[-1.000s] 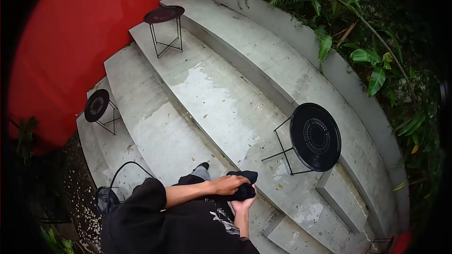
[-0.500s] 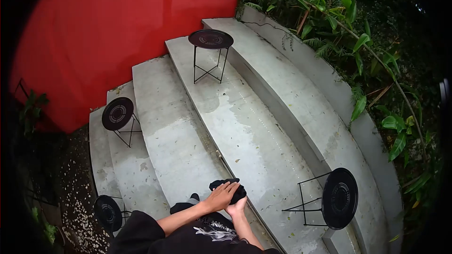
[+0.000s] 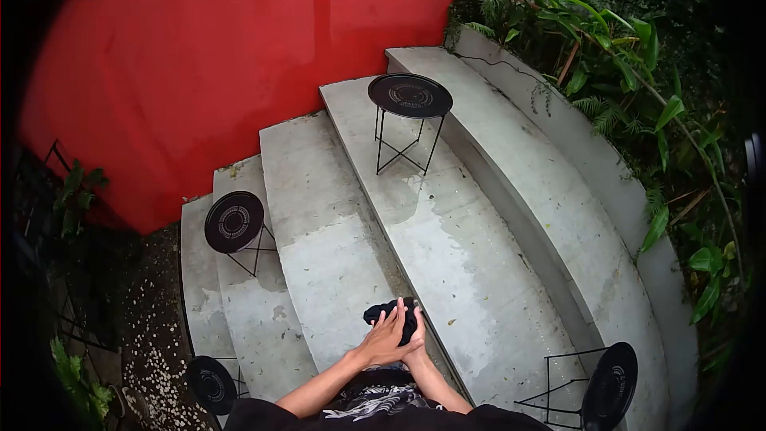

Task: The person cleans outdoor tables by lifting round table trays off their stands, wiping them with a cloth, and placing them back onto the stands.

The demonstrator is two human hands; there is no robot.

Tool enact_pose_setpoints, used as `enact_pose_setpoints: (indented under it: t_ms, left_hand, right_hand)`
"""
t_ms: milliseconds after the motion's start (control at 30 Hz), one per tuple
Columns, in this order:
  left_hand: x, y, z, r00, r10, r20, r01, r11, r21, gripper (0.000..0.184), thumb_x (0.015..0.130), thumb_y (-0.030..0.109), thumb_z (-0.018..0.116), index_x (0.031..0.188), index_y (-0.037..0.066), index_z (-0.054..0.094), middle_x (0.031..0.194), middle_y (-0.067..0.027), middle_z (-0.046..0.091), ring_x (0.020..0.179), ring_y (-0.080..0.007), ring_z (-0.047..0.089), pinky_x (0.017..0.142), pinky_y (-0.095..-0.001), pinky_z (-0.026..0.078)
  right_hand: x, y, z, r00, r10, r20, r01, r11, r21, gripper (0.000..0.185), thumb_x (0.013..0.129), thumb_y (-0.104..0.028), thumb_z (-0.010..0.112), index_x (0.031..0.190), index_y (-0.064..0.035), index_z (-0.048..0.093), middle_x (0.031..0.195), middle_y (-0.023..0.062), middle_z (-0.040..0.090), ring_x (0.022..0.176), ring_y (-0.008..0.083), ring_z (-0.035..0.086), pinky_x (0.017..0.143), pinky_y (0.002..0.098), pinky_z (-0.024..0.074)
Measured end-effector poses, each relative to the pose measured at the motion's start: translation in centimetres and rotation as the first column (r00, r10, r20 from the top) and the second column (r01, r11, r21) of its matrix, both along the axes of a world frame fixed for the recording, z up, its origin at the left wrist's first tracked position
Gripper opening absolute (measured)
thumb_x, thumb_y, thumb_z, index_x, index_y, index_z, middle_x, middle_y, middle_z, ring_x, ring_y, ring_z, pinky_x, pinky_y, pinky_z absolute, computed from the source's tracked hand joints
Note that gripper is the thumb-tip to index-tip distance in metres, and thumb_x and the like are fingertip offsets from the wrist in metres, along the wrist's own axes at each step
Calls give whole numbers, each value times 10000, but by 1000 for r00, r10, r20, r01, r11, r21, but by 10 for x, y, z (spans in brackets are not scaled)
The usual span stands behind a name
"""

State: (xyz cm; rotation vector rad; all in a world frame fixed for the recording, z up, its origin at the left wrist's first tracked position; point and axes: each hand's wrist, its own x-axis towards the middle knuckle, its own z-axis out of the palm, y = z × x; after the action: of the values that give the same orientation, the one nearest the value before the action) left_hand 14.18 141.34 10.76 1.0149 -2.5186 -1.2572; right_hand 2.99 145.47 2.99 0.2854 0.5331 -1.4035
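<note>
Low in the head view, a bunched black cloth [image 3: 378, 313] is pressed between my two hands. My left hand [image 3: 384, 343] lies against it from the left with its fingers long and pointing away from me. On the other side, my right hand [image 3: 418, 342] cups the cloth, its fingers partly hidden behind the left hand and the fabric. Both palms face each other, the wrists close together in front of my black printed shirt [image 3: 371, 405].
Curved concrete steps [image 3: 327, 247] run ahead, with damp patches. Round black tray tables stand on them: one far [image 3: 410, 96], one left [image 3: 234, 222], one lower left [image 3: 211, 385], one lower right [image 3: 610, 387]. A red wall [image 3: 199, 72] rises behind; plants [image 3: 622, 56] line the right.
My view has shifted, so the steps and tables sit lower and further right. My left hand has turned from lying across the cloth to pointing forward, more palm to palm with the right.
</note>
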Motion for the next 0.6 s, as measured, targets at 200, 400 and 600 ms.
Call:
enact_pose_setpoints:
  t_ms: [200, 400, 600]
  left_hand:
    - [6, -127, -3, 826, 453, -335, -198, 790, 580, 968, 1036, 499, 460, 1542, 2, -199, 1620, -215, 249, 1468, -388, 306, 1213, -456, 209]
    - [53, -275, 1, 514, 807, -291, -417, 532, 737, 510, 1072, 337, 460, 1489, 50, 397, 1352, -146, 605, 1221, -246, 599, 1043, -372, 442]
    - [99, -348, -29, 304, 937, -174, -719, 345, 603, 397, 1046, 268, 502, 1369, 40, 533, 1161, -119, 703, 976, -202, 699, 833, -325, 531]
  right_hand:
    - [-11, -140, 8, 971, 214, -106, -199, 971, 135, 314, 901, -349, 695, 1117, -122, 681, 1117, 75, 695, 1049, 258, 658, 972, 439, 519]
    - [-46, -313, 1, 928, 371, -43, -373, 927, -38, 297, 879, -202, 690, 1101, -14, 629, 971, 142, 685, 887, 271, 664, 789, 380, 559]
    - [-88, -444, 27, 942, 288, -172, -297, 954, -31, 262, 852, -119, 665, 1056, 29, 591, 898, 167, 640, 802, 273, 620, 647, 371, 530]
